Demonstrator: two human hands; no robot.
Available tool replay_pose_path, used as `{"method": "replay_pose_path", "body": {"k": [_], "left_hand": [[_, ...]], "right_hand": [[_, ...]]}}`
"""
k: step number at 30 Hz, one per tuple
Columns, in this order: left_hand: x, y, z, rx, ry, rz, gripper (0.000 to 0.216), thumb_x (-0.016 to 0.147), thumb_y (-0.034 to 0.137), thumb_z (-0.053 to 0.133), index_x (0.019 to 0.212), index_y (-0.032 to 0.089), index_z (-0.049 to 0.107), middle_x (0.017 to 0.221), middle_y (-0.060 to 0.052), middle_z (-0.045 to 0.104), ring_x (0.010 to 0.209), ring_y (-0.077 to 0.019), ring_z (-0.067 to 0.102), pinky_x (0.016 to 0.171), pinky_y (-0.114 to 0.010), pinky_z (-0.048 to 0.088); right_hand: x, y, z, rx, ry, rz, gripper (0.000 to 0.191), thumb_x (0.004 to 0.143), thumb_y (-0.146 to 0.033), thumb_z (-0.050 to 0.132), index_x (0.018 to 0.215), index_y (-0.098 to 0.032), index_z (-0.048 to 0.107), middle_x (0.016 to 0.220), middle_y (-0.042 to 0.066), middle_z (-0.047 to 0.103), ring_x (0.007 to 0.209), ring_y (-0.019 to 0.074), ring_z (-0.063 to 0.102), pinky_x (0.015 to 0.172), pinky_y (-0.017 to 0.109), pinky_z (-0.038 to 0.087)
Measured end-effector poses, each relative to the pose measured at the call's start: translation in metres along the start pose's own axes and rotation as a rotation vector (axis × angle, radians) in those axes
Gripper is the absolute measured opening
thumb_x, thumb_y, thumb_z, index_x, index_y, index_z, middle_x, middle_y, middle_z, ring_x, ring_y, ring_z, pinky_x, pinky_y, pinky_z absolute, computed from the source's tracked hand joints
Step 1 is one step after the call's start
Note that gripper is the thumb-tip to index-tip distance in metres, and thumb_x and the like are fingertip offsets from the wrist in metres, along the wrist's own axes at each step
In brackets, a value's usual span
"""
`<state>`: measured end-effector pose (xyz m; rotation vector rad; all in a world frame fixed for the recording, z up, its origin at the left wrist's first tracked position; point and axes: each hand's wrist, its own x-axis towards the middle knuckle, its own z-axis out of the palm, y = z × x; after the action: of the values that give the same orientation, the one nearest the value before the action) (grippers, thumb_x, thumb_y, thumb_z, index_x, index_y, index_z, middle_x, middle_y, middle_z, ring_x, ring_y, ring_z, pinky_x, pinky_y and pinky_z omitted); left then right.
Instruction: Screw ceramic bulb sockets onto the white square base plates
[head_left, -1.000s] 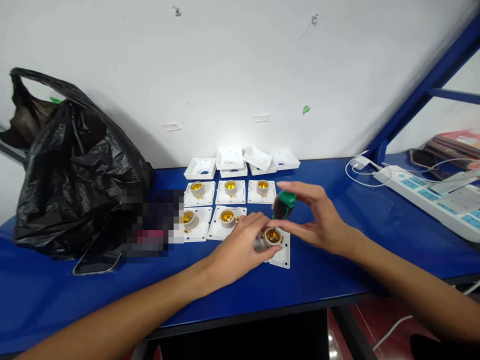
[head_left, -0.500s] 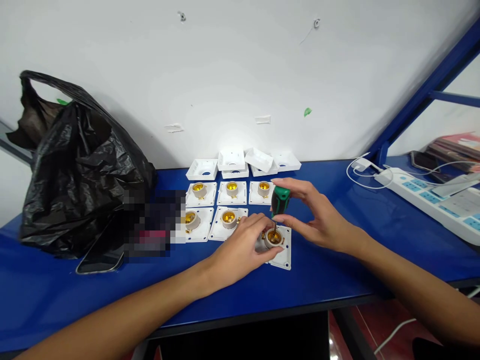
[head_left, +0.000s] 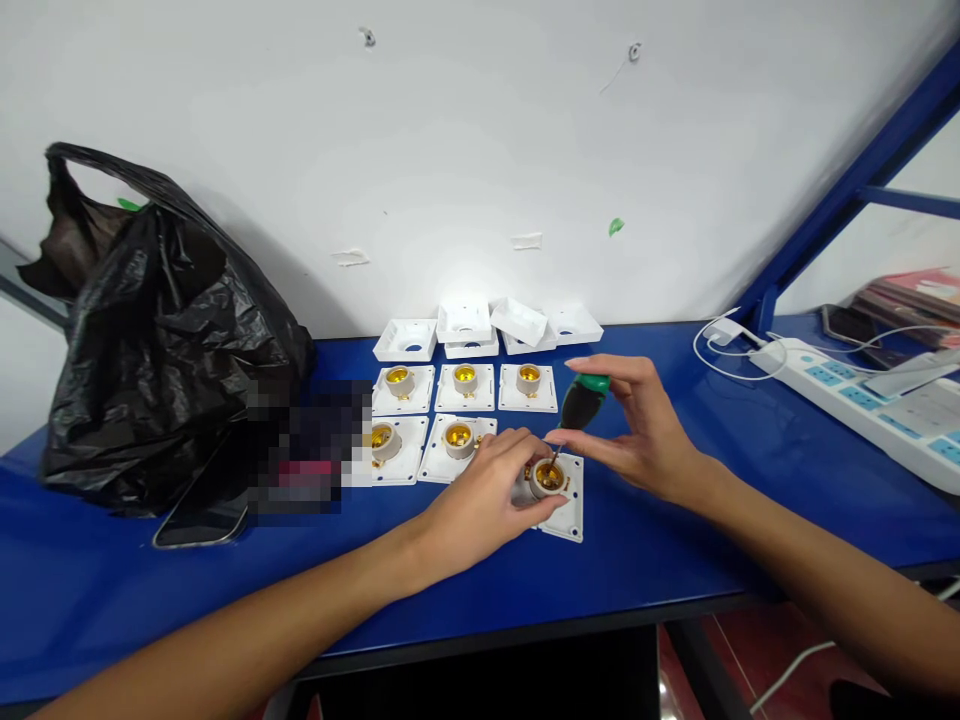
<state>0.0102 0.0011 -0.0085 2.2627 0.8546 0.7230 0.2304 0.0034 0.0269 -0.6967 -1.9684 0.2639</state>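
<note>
My right hand (head_left: 637, 425) is closed on a green and black screwdriver (head_left: 582, 402), its handle leaning to the right. The tip reaches down into a round lamp socket (head_left: 549, 480) with a brass-coloured inside. That socket sits on a square white base plate (head_left: 571, 510) at the front of the row. With thumb and fingers around the socket, my left hand (head_left: 491, 478) grips it and covers part of the plate. Just left lies another plate with a lamp socket (head_left: 459, 438). Behind, a similar lamp socket (head_left: 528, 378) rests on its own plate.
Several white square covers (head_left: 465, 325) are piled along the wall. A black plastic bag (head_left: 165, 330) and a phone (head_left: 202, 495) lie left, beside a blurred-out patch. To the right are a white power strip (head_left: 862, 400) with cables and a blue metal frame (head_left: 847, 180).
The screwdriver has gone from nearly upright to leaning right, its handle top moving rightward with my right hand. My left hand keeps its place on the socket.
</note>
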Motion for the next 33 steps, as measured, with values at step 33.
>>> {"method": "replay_pose_path", "body": {"k": [33], "left_hand": [[0.002, 0.002, -0.002, -0.001, 0.000, 0.001, 0.025, 0.089, 0.028, 0.082, 0.104, 0.024, 0.061, 0.106, -0.001, 0.069, 0.101, -0.0246, 0.067, 0.098, -0.041, 0.049]], "right_hand": [[0.009, -0.009, -0.004, -0.009, -0.080, 0.072, 0.059, 0.099, -0.027, 0.068, 0.153, -0.034, 0.044, 0.128, 0.006, 0.065, 0.100, 0.0194, 0.069, 0.089, 0.038, 0.063]]}}
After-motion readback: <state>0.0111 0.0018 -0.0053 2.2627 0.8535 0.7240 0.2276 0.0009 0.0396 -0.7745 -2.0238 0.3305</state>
